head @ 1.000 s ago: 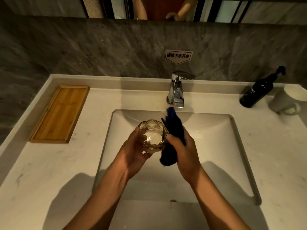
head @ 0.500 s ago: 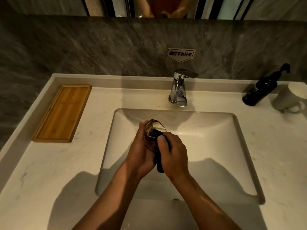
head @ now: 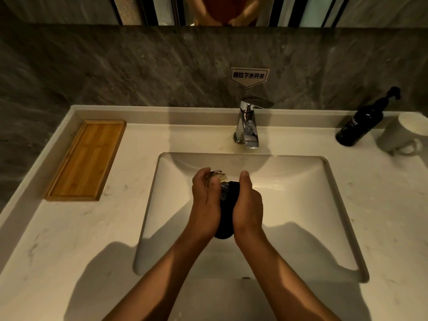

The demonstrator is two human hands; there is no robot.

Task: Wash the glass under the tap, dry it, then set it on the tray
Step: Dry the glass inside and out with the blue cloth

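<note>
Bathroom vanity, seen from above. Pale marble-look countertop (head: 382, 216) w/ raised back ledge; faint grey veining. Rectangular white undermount basin (head: 301, 205) set in centre, chrome single-lever faucet (head: 246, 126) at its back edge, no water running. Rear wall (head: 139, 66): dark grey veined stone; small white arrow-shaped sign (head: 249, 76) w/ Chinese characters just above faucet. Mirror strip (head: 69, 8) along top edge, w/ dark vertical lines reflected. Right rear corner: black pump bottle (head: 361, 123), white mug (head: 404, 133) just beside it. Light warm, dim, from above; strong shadows thrown on countertop front.
</note>
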